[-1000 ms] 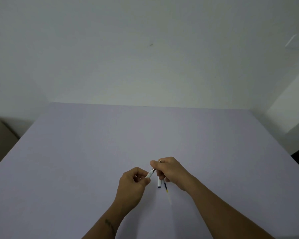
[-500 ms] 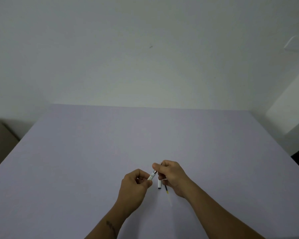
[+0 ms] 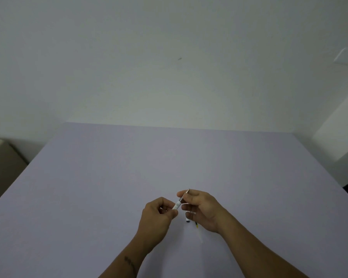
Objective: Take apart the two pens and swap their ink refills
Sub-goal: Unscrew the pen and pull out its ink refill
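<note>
The pen (image 3: 178,204) sits between the two hands, held above the desk (image 3: 109,177) near its front middle: the left hand (image 3: 156,216) has its fingers clamped on the white barrel end, while the right hand (image 3: 199,207) pinches the dark grip section, with the metal tip poking out past the fingertips. Compared with a second ago the hands have drifted slightly apart and the right wrist has rolled, so more of the joint between barrel and grip shows — most likely the tip section is being unscrewed, which would free this pen's refill. Below the right hand lie loose parts of the other pen: a short white piece (image 3: 187,219) with a dark end and, just beside it, a thin refill (image 3: 197,227) running toward the person; that pen looks already taken apart. The desk is bare on every side, its edges well away from the hands — plenty of room to set parts down without anything rolling off.
</note>
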